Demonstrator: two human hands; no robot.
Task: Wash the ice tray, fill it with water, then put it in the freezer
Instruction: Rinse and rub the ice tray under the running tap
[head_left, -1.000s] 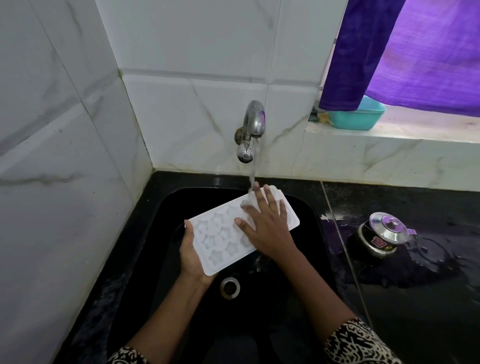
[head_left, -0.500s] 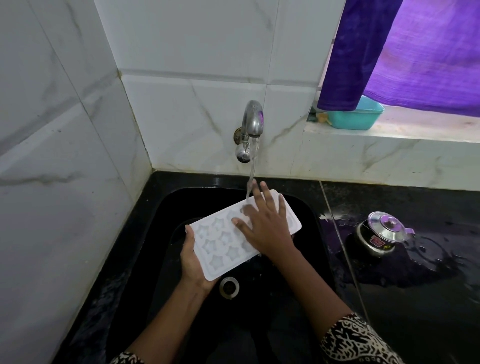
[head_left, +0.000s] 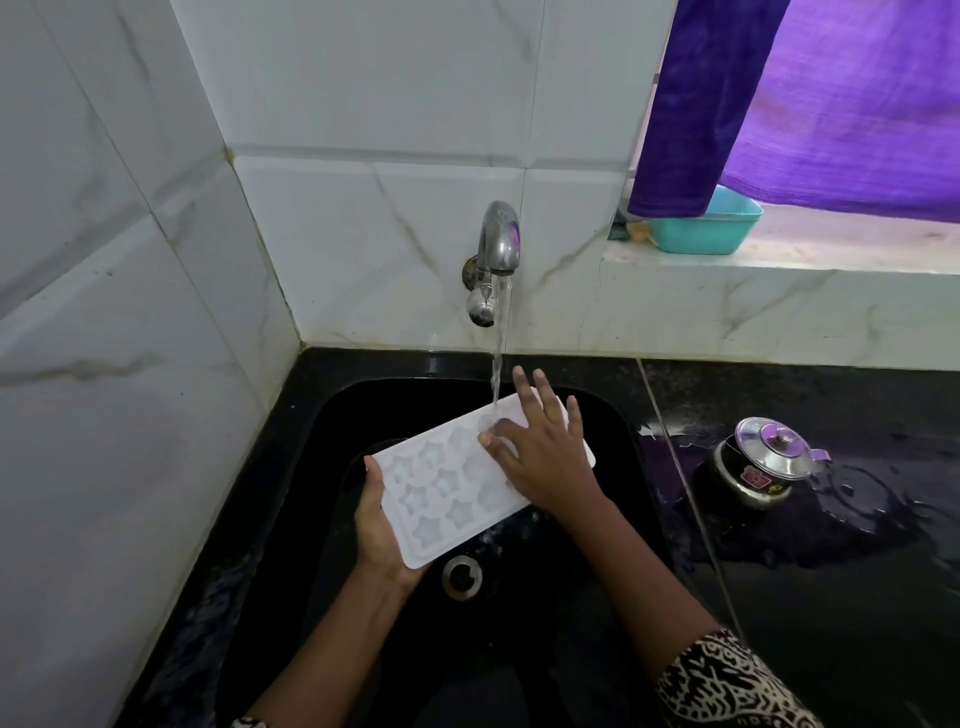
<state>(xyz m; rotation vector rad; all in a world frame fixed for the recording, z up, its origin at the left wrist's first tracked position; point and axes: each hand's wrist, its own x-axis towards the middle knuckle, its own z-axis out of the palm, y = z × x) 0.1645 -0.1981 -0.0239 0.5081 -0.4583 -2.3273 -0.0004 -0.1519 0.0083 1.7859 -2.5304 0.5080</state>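
Black glossy sink (head_left: 332, 457): left hand (head_left: 376, 530) grips star-celled ice tray (head_left: 441, 483), right hand (head_left: 545, 457) flat atop.

Bare hands, forearms uncovered from each wrist back to the sleeve. Right sleeve (head_left: 727, 680): dense black-and-cream squiggle print. Its hem sits well back from the right hand (head_left: 545, 462), far up the forearm. Left sleeve (head_left: 249, 723): same print, only a sliver shows at the bottom edge of view, well back from the left hand (head_left: 382, 525). Rest of the garment is out of view.
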